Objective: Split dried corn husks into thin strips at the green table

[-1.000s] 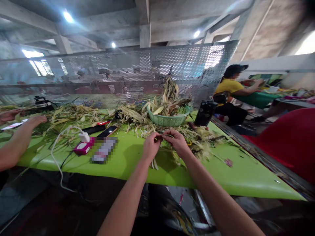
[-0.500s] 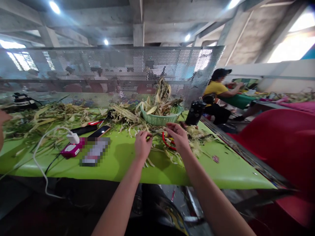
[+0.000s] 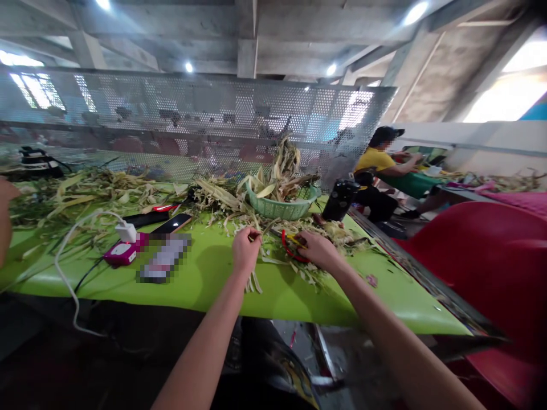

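Observation:
My left hand (image 3: pixel 245 249) is closed in a pinch on a thin dry husk strip (image 3: pixel 268 225), above the front half of the green-covered table. To its right, my right hand (image 3: pixel 318 249) has its fingers curled on a hand tool with red and yellow handles (image 3: pixel 285 240), which lies among husk scraps. Whether the tool is scissors or pliers is hard to tell, as its working end is half hidden in the scraps. Behind both hands stands a pale green plastic basket (image 3: pixel 277 209) heaped with dry corn husks (image 3: pixel 285 165).
Husks (image 3: pixel 102 185) cover the table's back left. A power strip (image 3: pixel 123 251) with a white cable, phones (image 3: pixel 175 223) and a black pouch lie left. A dark bottle (image 3: pixel 341 199) stands right of the basket. Red chairs (image 3: pixel 478 239) and a seated co-worker (image 3: pixel 378 162) are at right.
My right hand has let go of the husk strip's end, moved down and closed on the red-and-yellow-handled tool. My left hand still pinches the strip, nearly in place.

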`<state>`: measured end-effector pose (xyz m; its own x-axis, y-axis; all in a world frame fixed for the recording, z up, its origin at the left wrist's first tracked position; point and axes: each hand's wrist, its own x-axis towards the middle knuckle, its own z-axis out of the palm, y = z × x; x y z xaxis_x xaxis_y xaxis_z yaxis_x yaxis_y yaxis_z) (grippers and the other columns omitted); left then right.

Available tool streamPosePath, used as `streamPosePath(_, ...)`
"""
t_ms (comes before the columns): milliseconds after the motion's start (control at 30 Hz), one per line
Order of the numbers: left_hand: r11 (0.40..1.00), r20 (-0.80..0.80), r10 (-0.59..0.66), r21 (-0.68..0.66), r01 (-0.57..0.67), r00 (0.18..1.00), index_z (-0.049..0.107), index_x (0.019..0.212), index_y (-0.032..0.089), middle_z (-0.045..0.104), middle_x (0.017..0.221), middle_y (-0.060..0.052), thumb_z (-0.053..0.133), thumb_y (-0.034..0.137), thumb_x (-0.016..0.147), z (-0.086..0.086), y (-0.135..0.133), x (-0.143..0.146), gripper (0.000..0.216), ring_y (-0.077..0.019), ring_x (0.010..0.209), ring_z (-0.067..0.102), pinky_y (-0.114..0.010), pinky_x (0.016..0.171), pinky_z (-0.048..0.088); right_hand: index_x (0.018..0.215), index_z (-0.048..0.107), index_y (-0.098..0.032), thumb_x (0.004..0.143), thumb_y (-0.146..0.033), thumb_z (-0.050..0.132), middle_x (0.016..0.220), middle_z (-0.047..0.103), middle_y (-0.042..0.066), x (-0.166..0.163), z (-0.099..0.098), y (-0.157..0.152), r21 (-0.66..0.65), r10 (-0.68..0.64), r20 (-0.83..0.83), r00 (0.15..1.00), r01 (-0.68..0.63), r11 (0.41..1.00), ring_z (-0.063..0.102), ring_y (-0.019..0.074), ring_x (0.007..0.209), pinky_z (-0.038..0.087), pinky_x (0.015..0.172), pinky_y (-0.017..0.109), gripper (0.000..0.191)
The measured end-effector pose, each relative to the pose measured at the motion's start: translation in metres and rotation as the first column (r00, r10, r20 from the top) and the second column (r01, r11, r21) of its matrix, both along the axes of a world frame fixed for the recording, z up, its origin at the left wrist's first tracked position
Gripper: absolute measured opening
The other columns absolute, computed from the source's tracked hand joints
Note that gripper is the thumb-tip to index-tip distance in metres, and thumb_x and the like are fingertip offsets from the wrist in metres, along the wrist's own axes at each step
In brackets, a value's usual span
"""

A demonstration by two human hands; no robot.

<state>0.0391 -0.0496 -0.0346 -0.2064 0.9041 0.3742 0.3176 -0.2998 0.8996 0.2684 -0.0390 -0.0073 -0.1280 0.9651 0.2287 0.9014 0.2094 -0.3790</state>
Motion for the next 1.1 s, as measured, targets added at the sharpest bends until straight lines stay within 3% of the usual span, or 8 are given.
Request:
streamPosePath(167,1.0,0.059,-0.011,-0.023,0.013,0.998,0.064,0.076,0.017,0.065,0.076,-0.002,0.06,0.021,0.077,-0.003,0.005,-0.001,0.006,-0.0134,0.067,0.054,-0.025,0.067,0.041,0.099,0.064,-0.019,0.055,-0.017,0.066,0.081,0.065,0.005,-0.003,0.005,0.004,-0.028,-0.05,-0.02,0.999,0.05,0.998,0.055,0.0209,0.073,0.029,0.058,0.026,0.044)
streamPosePath(367,0.996,0.208,-0.073,-0.029,0.081,0.975,0.064,0.077,0.017,0.065,0.074,-0.002,0.059,0.014,0.075,-0.001,0.004,0.0,0.006,-0.0133,0.068,0.057,-0.025,0.069,0.044,0.095,0.063,-0.017,0.062,-0.024,0.062,0.061,0.057,-0.002,0.018,0.009,0.007,-0.171,-0.033,-0.3,0.953,-0.019,0.985,0.051,0.0143,0.054,0.034,0.05,0.024,0.033)
streamPosePath(533,0.993,0.24,-0.098,-0.042,0.112,0.966,0.063,0.077,0.017,0.065,0.076,-0.002,0.059,0.011,0.074,0.005,0.001,-0.001,0.007,-0.0132,0.07,0.058,-0.026,0.069,0.045,0.096,0.064,-0.015,0.061,-0.035,0.068,0.061,0.061,0.0,0.034,0.017,-0.007,-0.225,-0.071,-0.543,0.837,-0.063,0.972,0.051,0.0131,0.049,0.038,0.045,0.024,0.041)
streamPosePath(633,0.994,0.239,-0.093,-0.04,0.106,0.967,0.063,0.076,0.016,0.063,0.073,-0.001,0.061,0.011,0.074,0.005,0.0,-0.001,0.006,-0.0127,0.07,0.058,-0.025,0.068,0.045,0.09,0.067,-0.016,0.061,-0.037,0.07,0.062,0.062,0.001,0.039,0.021,-0.021,-0.232,-0.075,-0.635,0.769,-0.097,0.968,0.05,0.0122,0.047,0.041,0.044,0.025,0.036)
streamPosePath(800,0.98,0.306,-0.128,-0.106,0.167,0.943,0.061,0.081,0.017,0.061,0.072,-0.001,0.061,0.023,0.08,0.002,0.0,0.0,0.006,-0.0109,0.058,0.056,-0.023,0.055,0.045,0.107,0.069,-0.022,0.06,-0.028,0.075,0.085,0.072,0.005,0.039,0.024,-0.042,-0.309,-0.132,-0.819,0.558,-0.235,0.922,0.062,0.0157,0.059,0.05,0.051,0.025,0.048)
streamPosePath(933,0.962,0.379,-0.147,-0.159,0.22,0.914,0.059,0.086,0.017,0.064,0.079,-0.003,0.06,0.027,0.083,0.002,-0.001,0.0,0.011,-0.0098,0.053,0.058,-0.023,0.05,0.047,0.119,0.064,-0.023,0.059,-0.033,0.08,0.089,0.07,0.005,0.028,0.027,-0.057,-0.31,-0.109,-0.805,0.583,-0.257,0.915,0.064,0.0168,0.068,0.053,0.059,0.026,0.063)
streamPosePath(1100,0.956,0.405,-0.177,-0.145,0.255,0.897,0.057,0.086,0.016,0.066,0.078,-0.005,0.058,0.025,0.085,0.004,-0.003,0.001,0.009,-0.013,0.06,0.065,-0.021,0.05,0.046,0.13,0.055,-0.023,0.071,-0.051,0.072,0.107,0.068,0.01,0.012,0.039,-0.07,-0.222,0.093,-0.654,0.751,-0.308,0.925,0.066,0.0249,0.091,0.055,0.077,0.034,0.068)
